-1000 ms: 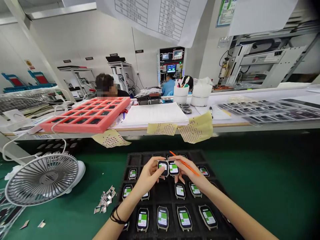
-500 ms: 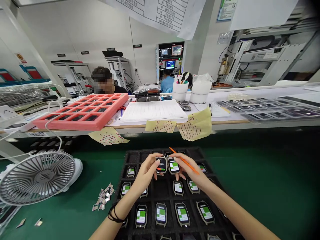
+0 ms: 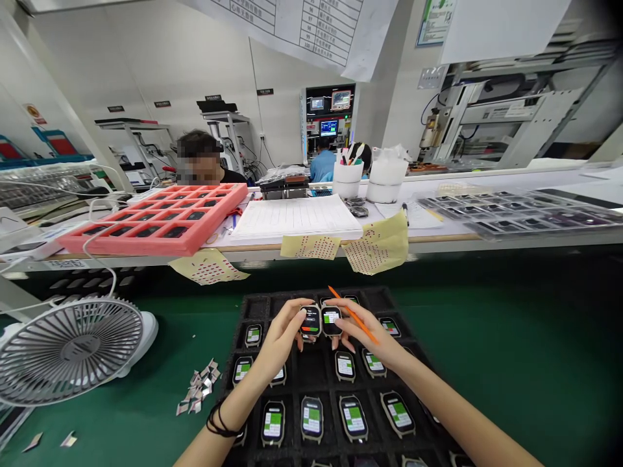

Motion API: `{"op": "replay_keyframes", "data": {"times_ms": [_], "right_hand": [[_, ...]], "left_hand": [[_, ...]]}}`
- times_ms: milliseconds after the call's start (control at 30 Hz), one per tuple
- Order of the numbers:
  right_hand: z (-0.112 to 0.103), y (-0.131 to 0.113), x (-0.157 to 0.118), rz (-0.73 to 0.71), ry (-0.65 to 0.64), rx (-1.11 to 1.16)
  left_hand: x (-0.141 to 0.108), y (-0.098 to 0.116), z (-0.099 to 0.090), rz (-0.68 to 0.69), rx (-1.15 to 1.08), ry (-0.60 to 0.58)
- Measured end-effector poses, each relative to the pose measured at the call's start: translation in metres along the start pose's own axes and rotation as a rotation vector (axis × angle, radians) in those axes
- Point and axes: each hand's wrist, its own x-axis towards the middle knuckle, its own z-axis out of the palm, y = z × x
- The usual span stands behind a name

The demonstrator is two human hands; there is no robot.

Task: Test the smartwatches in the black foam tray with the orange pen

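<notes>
- The left hand (image 3: 285,326) is curled around the left watch (image 3: 311,318): the thumb lies over the near side of its screen, fingers bent around the edge and underneath – partly hidden.
- The right hand (image 3: 365,316) is half closed on the right watch (image 3: 329,318), a fingertip at the screen's edge, with an orange stick (image 3: 353,314) slanting across the fingers. The two watches sit side by side between the hands, touching or nearly so.
- Each is strapless, probably light and stiff, with a smooth glass face that may slip or scratch; the rim looks the safest hold, leaving the screen free.
- Below the fingers lies a black foam tray (image 3: 311,360), likely soft, with more lit watches (image 3: 312,418) in its pockets.
- Under that is a green table (image 3: 501,370); left of the fingers are small scraps (image 3: 199,386), and farther left a fan (image 3: 80,350).
- Beyond the fingertips runs a shelf (image 3: 433,245) – pink tray (image 3: 126,245) to the left, paper (image 3: 296,217) ahead, clear trays (image 3: 525,211) to the right.
- Farthest off, a person in black (image 3: 199,139) and another in blue (image 3: 324,162) sit before a pale wall (image 3: 160,52).
</notes>
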Motion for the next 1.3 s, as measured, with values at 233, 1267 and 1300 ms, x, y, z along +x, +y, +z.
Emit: {"op": "replay_keyframes", "data": {"times_ms": [233,1267,1300], "right_hand": [[-0.001,0.003,0.001,-0.002,0.044,0.004],[0.001,0.003,0.002,-0.01,-0.043,0.011],[0.001,0.003,0.002,-0.007,-0.04,0.007]], "left_hand": [[0.0,0.0,0.0,-0.016,-0.009,0.023],[0.004,-0.009,-0.003,0.053,-0.025,-0.012],[0.004,-0.008,-0.003,0.051,-0.027,-0.01]]}}
